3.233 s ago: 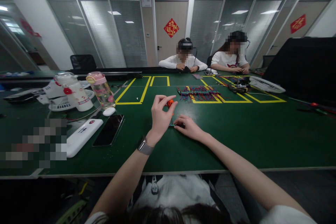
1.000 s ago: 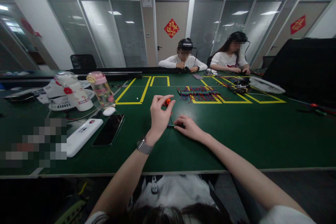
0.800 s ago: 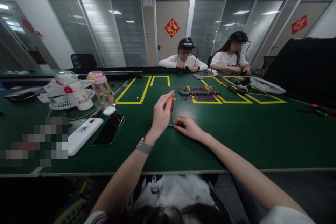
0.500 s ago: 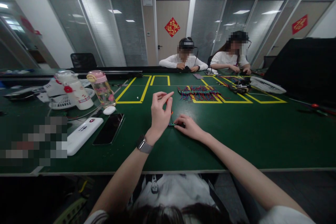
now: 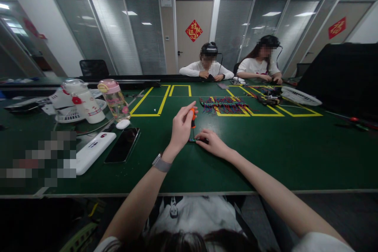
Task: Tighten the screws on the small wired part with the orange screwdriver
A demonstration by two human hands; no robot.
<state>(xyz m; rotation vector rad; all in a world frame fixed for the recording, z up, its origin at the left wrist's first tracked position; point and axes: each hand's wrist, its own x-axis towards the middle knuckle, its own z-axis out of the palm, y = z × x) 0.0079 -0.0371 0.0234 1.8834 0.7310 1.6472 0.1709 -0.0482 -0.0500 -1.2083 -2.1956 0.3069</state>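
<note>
An orange and black screwdriver (image 5: 193,120) stands nearly upright in front of me, its thin shaft reaching down to a small green circuit board (image 5: 192,140). My left hand (image 5: 181,126) is closed round the screwdriver's handle, fingers pointing away from me. With bent fingers, my right hand (image 5: 210,141) grips the right end of the board against the green table. Part of the board is hidden under those fingertips. Beyond my hands lies a row of similar boards (image 5: 226,104) with red and blue wires.
On the left are a black phone (image 5: 122,145), a white power bank (image 5: 96,152), a pink-lidded bottle (image 5: 113,100) and a white bottle (image 5: 88,106). Yellow tape (image 5: 144,115) marks the table (image 5: 265,157). Two people sit across it. A black screen-like panel (image 5: 339,78) stands at right.
My left hand repeatedly turns about the screwdriver handle, its fingers rolling from curled back to stretched forward. The screwdriver stays over the board, and my right hand keeps its place.
</note>
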